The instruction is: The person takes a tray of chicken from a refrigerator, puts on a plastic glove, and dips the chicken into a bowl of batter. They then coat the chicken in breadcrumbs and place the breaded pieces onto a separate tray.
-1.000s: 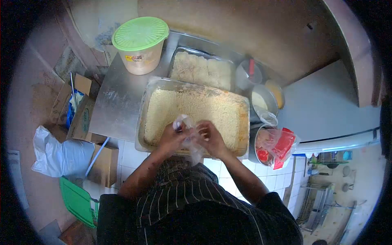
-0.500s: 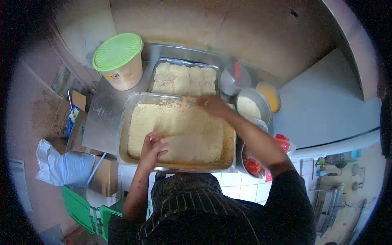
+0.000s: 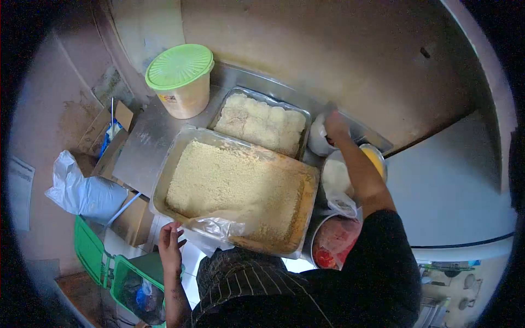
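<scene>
At back bowl (image 3: 319,139): right hand (image 3: 334,124) moved off crumb tray (image 3: 164,175), grip unclear | left hand (image 3: 170,240) dropped below tray, grip open

Right hand (image 3: 334,126) moved to far bowl (image 3: 318,141); left hand (image 3: 170,241) left the tray (image 3: 162,186).

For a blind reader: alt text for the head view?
A person's right hand reaches a small bowl at the back of a steel counter, beyond a large tray of crumbs; the left hand is open by the tray's near corner.

Dim daylight, soft shadows; fisheye distortion, black vignette at corners.
</scene>
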`<state>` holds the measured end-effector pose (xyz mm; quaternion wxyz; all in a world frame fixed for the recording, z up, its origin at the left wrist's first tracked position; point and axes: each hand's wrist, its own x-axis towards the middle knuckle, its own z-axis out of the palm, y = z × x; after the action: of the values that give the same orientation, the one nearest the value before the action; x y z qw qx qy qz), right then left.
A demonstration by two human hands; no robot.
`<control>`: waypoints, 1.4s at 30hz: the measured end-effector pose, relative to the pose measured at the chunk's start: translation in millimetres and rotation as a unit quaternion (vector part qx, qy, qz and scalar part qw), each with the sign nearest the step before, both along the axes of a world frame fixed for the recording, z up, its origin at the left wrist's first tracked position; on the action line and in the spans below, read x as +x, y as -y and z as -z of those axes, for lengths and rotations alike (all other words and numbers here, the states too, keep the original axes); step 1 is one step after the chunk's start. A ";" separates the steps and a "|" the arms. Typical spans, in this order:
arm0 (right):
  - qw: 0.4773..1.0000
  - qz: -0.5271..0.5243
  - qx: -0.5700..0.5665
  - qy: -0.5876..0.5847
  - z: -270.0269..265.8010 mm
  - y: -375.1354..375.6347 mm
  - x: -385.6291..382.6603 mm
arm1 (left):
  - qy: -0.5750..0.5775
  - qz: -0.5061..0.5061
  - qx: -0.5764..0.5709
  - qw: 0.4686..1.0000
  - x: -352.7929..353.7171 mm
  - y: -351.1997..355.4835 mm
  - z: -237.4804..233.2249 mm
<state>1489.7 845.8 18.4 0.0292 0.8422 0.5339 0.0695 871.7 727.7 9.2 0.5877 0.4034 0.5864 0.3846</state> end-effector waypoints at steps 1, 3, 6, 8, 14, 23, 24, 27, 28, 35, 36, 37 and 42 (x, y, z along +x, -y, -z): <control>0.999 -0.032 0.011 0.014 7.0 0.5 11.0 | -0.004 0.000 0.005 1.000 0.1 2.2 1.0; 0.994 -0.094 0.036 0.048 7.4 1.2 37.6 | 0.022 0.021 0.008 1.000 6.6 2.3 1.1; 0.996 -0.066 0.027 0.058 1.6 3.2 40.0 | -0.033 0.118 0.066 0.990 30.7 -6.3 -7.0; 0.997 -0.064 0.032 0.029 -17.4 11.7 30.2 | -0.251 0.225 0.197 0.921 47.4 -11.7 -14.9; 0.980 -0.042 0.192 0.027 -35.2 31.1 21.6 | -0.588 0.251 0.260 0.723 90.9 -17.9 -43.4; 0.948 0.066 0.307 -0.048 -45.2 38.9 30.3 | -0.289 0.279 0.347 0.848 136.0 -31.1 -69.7; 0.942 0.089 0.321 -0.051 -52.3 41.0 26.6 | -0.256 0.282 0.347 0.857 141.9 -30.9 -69.5; 0.899 0.016 0.413 -0.146 -61.3 50.5 31.7 | -0.189 0.294 0.377 0.858 158.2 -37.7 -60.4; 0.884 -0.002 0.412 -0.219 -65.5 52.4 31.1 | -0.141 0.300 0.328 0.885 165.0 -41.0 -57.7; 0.755 -0.076 0.308 -0.574 -136.6 89.3 -66.6 | 0.095 0.333 0.224 0.911 238.5 -75.1 -53.0; 0.762 -0.081 0.262 -0.586 -139.7 94.6 -78.3 | 0.073 0.327 0.265 0.904 251.8 -75.0 -59.9; 0.725 -0.092 0.267 -0.628 -142.4 96.9 -94.1 | 0.050 0.321 0.306 0.895 264.6 -73.2 -67.9; 0.664 -0.086 0.289 -0.685 -119.5 96.1 -138.8 | 0.200 0.306 0.200 0.909 285.2 -71.7 -84.6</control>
<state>1350.9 749.7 137.8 -0.5958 0.5691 0.4263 -0.3734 1156.9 799.4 93.8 0.6884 0.5870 0.2155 0.3676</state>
